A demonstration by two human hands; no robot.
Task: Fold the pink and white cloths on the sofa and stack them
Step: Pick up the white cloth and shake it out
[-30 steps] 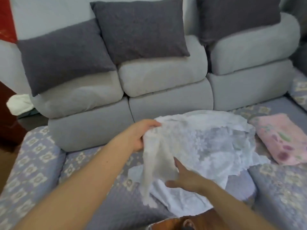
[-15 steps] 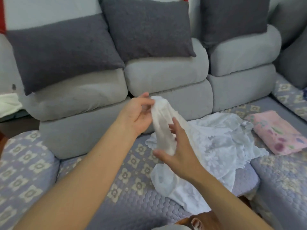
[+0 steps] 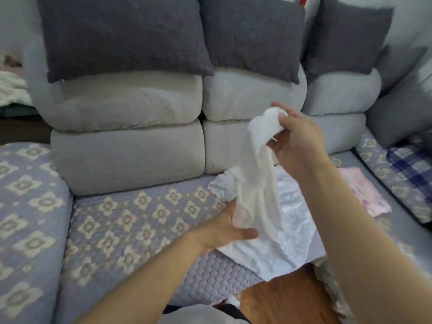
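The white lace cloth (image 3: pixel 259 183) hangs bunched into a strand between my hands, and its lower part lies crumpled on the sofa seat (image 3: pixel 131 218). My right hand (image 3: pixel 297 139) grips the cloth's top end, raised in front of the backrest. Lower down, my left hand (image 3: pixel 224 230) holds the strand, thumb in front and fingers behind it. The folded pink floral cloth (image 3: pixel 367 195) lies flat on the seat to the right, partly hidden behind my right forearm.
Dark grey cushions (image 3: pixel 124 36) lean along the grey backrest. A blue plaid cloth (image 3: pixel 413 169) lies on the right wing of the sofa. Wooden floor (image 3: pixel 287 298) shows below the seat's front edge. The patterned seat stretches to the left of the white cloth.
The top end of the white cloth has passed from my left hand to my right. My left hand dropped to hold the strand lower down. The view shifted left.
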